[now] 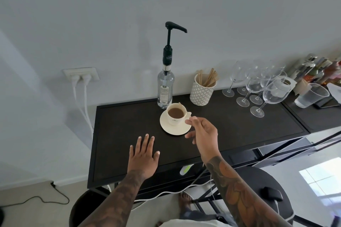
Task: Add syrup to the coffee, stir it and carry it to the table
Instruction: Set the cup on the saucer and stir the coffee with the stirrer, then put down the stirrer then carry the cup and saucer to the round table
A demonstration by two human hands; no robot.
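A cream cup of milky coffee (175, 114) stands on a cream saucer (172, 129) on the dark side table (129, 116). Just behind it rises a clear syrup bottle (165, 88) with a tall black pump whose spout points right, above and past the cup. A patterned pot (201, 91) to the right holds several wooden stir sticks. My left hand (144, 155) lies flat on the tabletop, fingers spread, in front of the cup. My right hand (203, 134) hovers open just right of the saucer, fingertips close to the cup's handle, holding nothing.
Several stemmed wine glasses (256, 90) stand at the right of the tabletop, with a plastic tumbler (311, 97) and bottles (317, 70) beyond. Wall sockets with white cables (81, 75) sit at the left. A round dark stool (263, 190) and cables are below.
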